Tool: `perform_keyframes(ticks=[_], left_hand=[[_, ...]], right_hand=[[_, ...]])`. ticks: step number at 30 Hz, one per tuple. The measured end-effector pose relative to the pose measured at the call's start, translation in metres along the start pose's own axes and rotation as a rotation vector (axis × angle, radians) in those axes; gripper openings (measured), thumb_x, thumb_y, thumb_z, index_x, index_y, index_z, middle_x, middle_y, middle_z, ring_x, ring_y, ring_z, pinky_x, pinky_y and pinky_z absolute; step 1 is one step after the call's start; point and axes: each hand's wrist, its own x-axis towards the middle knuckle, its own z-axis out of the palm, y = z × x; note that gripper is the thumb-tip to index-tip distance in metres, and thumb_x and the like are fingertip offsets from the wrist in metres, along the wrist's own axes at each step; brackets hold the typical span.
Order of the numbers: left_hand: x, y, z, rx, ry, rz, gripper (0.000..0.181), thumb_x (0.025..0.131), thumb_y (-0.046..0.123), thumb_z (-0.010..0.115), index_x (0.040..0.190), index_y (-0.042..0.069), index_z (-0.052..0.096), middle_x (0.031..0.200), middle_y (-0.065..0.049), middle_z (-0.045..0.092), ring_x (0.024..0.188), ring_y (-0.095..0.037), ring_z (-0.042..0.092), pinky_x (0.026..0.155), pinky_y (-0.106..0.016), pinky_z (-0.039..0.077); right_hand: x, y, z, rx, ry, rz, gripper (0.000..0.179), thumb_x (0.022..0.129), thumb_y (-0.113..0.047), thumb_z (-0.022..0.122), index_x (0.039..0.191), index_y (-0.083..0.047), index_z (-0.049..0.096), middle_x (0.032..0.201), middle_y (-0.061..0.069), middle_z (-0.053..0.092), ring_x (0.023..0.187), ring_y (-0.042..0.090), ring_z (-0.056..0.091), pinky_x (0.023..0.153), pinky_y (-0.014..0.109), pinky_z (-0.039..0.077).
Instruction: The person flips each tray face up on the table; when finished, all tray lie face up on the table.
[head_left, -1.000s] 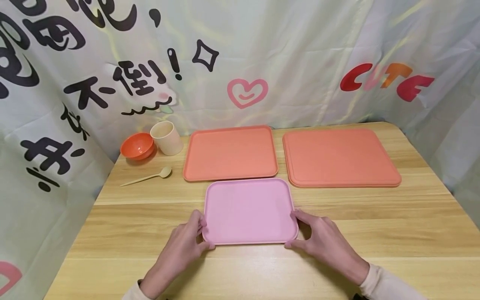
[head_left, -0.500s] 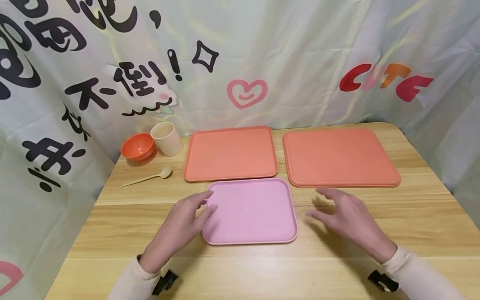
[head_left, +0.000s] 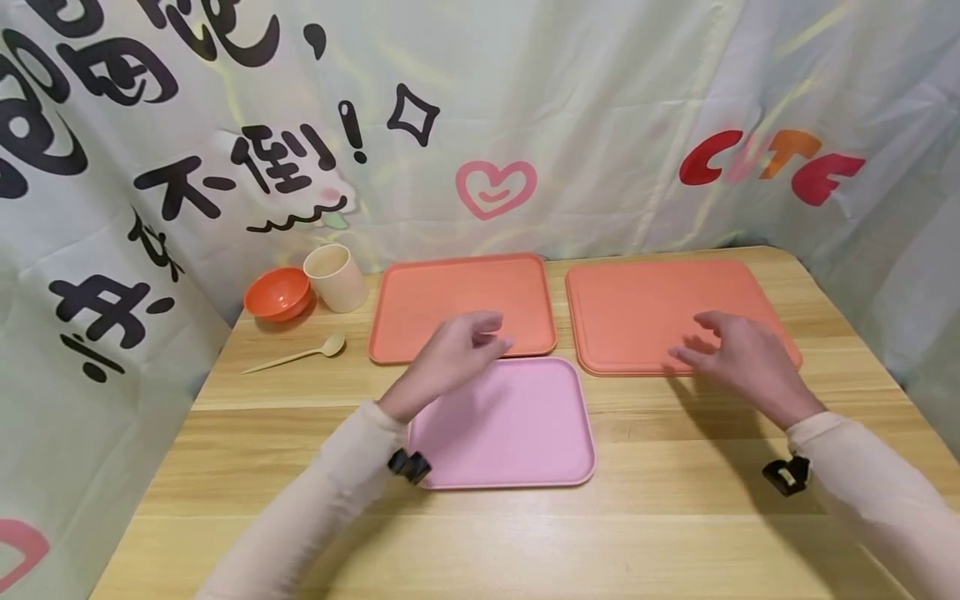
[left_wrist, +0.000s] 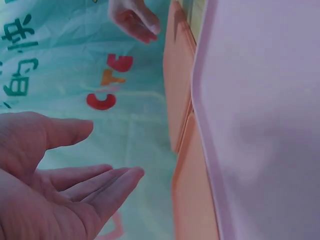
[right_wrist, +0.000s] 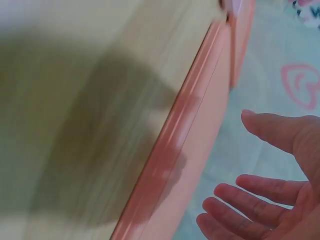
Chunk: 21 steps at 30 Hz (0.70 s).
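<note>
My left hand (head_left: 453, 354) hovers over the seam between the pink tray (head_left: 517, 433) and the orange tray (head_left: 465, 292) behind it. In the left wrist view its fingers (left_wrist: 107, 192) stretch forward, thumb apart, with nothing held. My right hand (head_left: 746, 358) hangs above the front right part of the orange board (head_left: 667, 308), casting a shadow on it and on the table. The right wrist view shows its fingers (right_wrist: 255, 205) spread loosely and holding nothing. The board's front rim looks doubled, like two stacked pieces.
At the back left stand an orange bowl (head_left: 277, 293) and a beige cup (head_left: 337, 279). A beige spoon (head_left: 296, 354) lies in front of them. All rest on a wooden table (head_left: 600, 542). A printed cloth (head_left: 600, 125) hangs close behind the table's back edge.
Both hands have let go of the pink tray's sides. The left has moved forward and right across it; the right has moved forward and right over the orange board. The trays have stayed put.
</note>
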Motion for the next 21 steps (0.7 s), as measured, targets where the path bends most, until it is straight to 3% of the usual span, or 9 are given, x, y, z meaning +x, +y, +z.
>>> perform_keyframes(ticks=[7,15,18,19,21], left_hand=[[0.046,0.016,0.026,-0.185,-0.051,-0.156,0.06,0.099,0.028,0.068,0.15,0.006,0.047,0.147,-0.011,0.054,0.132,-0.021,0.054,0.102,-0.036,0.05],[0.082,0.024,0.058,-0.208,-0.063,-0.232,0.059,0.101,0.027,0.065,0.151,0.004,0.046,0.148,-0.012,0.053,0.138,-0.023,0.047,0.11,-0.039,0.043],[0.091,0.026,0.067,-0.22,-0.043,-0.254,0.06,0.101,0.028,0.065,0.152,0.003,0.044,0.149,-0.012,0.052,0.138,-0.022,0.047,0.11,-0.039,0.043],[0.094,0.027,0.07,-0.22,-0.033,-0.259,0.061,0.101,0.027,0.065,0.152,0.003,0.044,0.148,-0.011,0.052,0.133,-0.019,0.051,0.108,-0.038,0.044],[0.101,0.029,0.076,-0.245,-0.03,-0.282,0.061,0.101,0.025,0.065,0.153,0.003,0.042,0.124,-0.014,0.064,0.1,-0.017,0.063,0.094,-0.037,0.051]], right_hand=[[0.026,0.028,-0.015,-0.003,-0.066,0.127,0.079,0.091,-0.037,0.076,0.136,0.021,0.044,0.134,0.043,0.047,0.117,0.059,0.046,0.096,0.072,0.038],[0.044,0.059,-0.025,0.044,-0.113,0.222,0.098,0.091,-0.048,0.073,0.142,0.024,0.031,0.14,0.046,0.037,0.122,0.062,0.036,0.101,0.074,0.033],[0.049,0.069,-0.025,0.048,-0.125,0.246,0.1,0.09,-0.052,0.072,0.141,0.024,0.031,0.135,0.044,0.041,0.117,0.06,0.04,0.098,0.073,0.036],[0.051,0.072,-0.025,0.045,-0.128,0.248,0.098,0.09,-0.052,0.072,0.139,0.023,0.034,0.13,0.043,0.044,0.112,0.058,0.042,0.094,0.072,0.039],[0.054,0.076,-0.024,0.043,-0.138,0.257,0.089,0.089,-0.054,0.072,0.129,0.02,0.042,0.111,0.037,0.05,0.099,0.05,0.047,0.082,0.064,0.046]])
